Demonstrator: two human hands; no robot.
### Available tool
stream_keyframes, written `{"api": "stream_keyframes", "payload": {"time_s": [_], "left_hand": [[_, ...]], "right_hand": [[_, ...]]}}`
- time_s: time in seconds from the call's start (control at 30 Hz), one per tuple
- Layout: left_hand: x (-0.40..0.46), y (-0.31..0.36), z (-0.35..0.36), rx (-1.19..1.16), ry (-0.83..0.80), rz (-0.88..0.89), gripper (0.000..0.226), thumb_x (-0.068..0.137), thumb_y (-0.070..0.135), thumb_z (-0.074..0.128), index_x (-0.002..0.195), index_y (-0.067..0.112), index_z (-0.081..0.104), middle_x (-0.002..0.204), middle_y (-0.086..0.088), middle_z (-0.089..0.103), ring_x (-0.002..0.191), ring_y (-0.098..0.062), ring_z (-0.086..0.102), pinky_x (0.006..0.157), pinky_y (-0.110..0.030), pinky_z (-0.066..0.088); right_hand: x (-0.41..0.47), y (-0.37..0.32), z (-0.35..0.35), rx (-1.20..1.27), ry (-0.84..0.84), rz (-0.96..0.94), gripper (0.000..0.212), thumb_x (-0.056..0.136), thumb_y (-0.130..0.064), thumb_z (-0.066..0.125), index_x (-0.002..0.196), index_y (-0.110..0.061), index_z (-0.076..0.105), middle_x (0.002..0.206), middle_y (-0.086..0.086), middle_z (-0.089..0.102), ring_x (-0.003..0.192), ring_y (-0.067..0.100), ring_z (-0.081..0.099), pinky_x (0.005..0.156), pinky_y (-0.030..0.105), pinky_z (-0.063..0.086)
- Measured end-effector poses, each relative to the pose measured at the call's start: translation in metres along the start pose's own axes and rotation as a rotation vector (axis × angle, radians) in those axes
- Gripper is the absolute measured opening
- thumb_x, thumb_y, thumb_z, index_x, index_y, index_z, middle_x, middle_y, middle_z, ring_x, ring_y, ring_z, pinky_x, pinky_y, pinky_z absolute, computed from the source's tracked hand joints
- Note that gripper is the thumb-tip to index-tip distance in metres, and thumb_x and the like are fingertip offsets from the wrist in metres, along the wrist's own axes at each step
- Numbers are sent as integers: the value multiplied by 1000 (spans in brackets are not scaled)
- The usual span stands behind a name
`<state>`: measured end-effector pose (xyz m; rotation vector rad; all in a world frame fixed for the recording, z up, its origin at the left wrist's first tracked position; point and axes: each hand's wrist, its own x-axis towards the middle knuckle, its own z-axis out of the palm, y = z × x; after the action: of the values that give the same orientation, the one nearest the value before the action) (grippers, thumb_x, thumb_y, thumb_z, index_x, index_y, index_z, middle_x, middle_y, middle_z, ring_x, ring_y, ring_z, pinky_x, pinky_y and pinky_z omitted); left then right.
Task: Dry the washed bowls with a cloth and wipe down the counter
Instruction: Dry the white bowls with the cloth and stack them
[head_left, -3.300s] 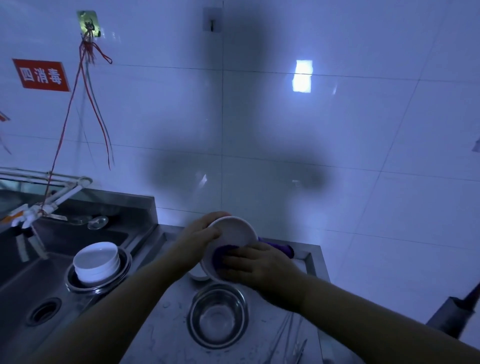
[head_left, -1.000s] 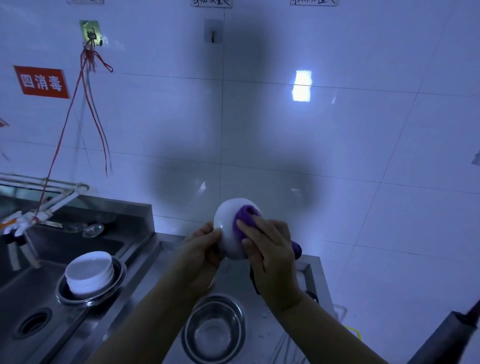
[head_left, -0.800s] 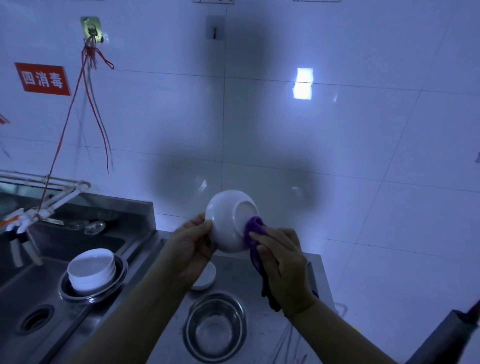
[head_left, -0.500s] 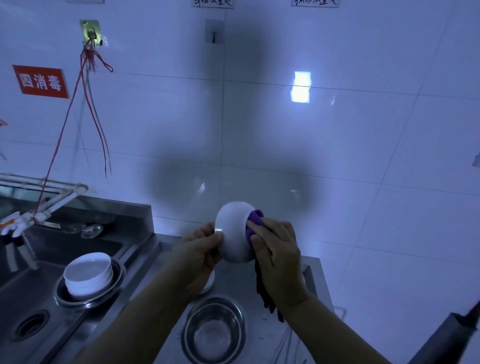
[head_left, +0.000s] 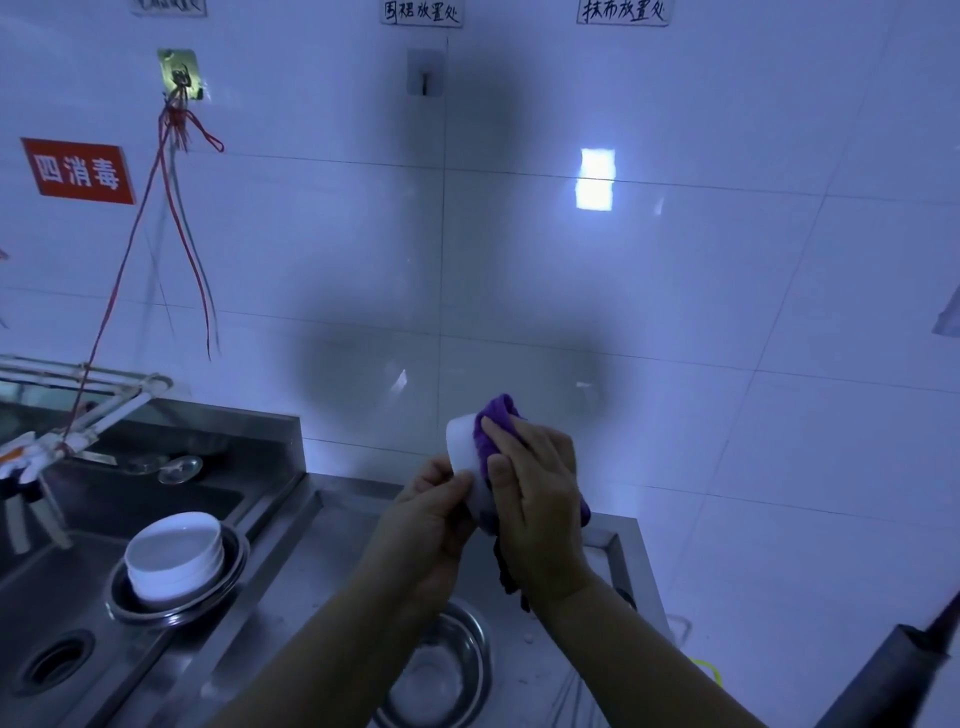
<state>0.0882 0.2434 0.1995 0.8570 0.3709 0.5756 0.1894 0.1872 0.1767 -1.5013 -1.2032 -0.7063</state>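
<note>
A white tiled wall (head_left: 675, 312) fills most of the frame, above a steel table (head_left: 343, 525) running along the bottom and a sink (head_left: 62, 587) at lower left. In the sink, a stack of white bowls (head_left: 174, 558) sits in a metal basin (head_left: 228, 577); a second metal bowl (head_left: 441, 670) stands on the table at bottom centre, partly hidden by the forearms. At centre, above the table, a person dries a white bowl (head_left: 462, 447) held on edge: the left hand (head_left: 434, 514) grips it, fingers (head_left: 457, 480) curled over its near side, while the right hand (head_left: 540, 499) presses a purple cloth (head_left: 493, 415) against its other side, fingers laid fairly flat over the fabric, whose loose end hangs below the wrist. A red sign (head_left: 78, 171) hangs at upper left. The bowl, likely wet and held only by one hand's curled fingers, could slip under the rubbing pressure and fall onto the steel, chipping or striking the metal bowl beneath; the dangling cloth end could also drag across the damp table.
</note>
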Motion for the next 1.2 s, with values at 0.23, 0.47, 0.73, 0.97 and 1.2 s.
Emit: {"api": "stream_keyframes", "payload": {"time_s": [0.23, 0.47, 0.73, 0.97, 1.2], "left_hand": [[-3, 14, 10, -255, -2, -83, 19, 94, 12, 45, 106, 4, 57, 80, -15, 69, 67, -20, 66, 53, -25, 57], [-5, 7, 10, -467, 59, -140, 18, 95, 12, 43, 99, 0, 57, 90, -25, 71, 100, -32, 62, 90, -40, 52], [-2, -9, 8, -547, 11, -196, 37, 90, 14, 46, 124, -1, 49, 117, -28, 62, 106, -31, 61, 74, -44, 55], [-2, -13, 2, -438, -14, -154, 31, 96, 13, 40, 120, 0, 55, 119, -22, 63, 110, -29, 60, 82, -43, 56], [-4, -2, -5, -82, -110, -37, 28, 94, 3, 35, 103, 3, 62, 89, -11, 72, 80, -19, 67, 68, -25, 56]], "right_hand": [[-29, 9, 2, -187, 130, -332, 33, 101, -33, 42, 131, -19, 46, 129, -2, 45, 113, 19, 45, 81, 42, 46], [-10, 11, -12, 30, 218, -19, 48, 103, -35, 29, 112, -1, 62, 115, 13, 58, 105, 21, 48, 87, 34, 44], [-22, 13, -13, -83, 165, -189, 40, 100, -32, 39, 111, -7, 68, 120, 7, 60, 112, 21, 49, 90, 39, 43], [-17, 18, -23, 458, 217, 451, 30, 96, -18, 36, 117, -19, 58, 126, 7, 54, 118, 17, 52, 103, 30, 40], [2, 29, -36, 498, 11, 578, 36, 91, -26, 38, 109, -16, 68, 110, -4, 68, 105, 7, 60, 91, 19, 45]]}}
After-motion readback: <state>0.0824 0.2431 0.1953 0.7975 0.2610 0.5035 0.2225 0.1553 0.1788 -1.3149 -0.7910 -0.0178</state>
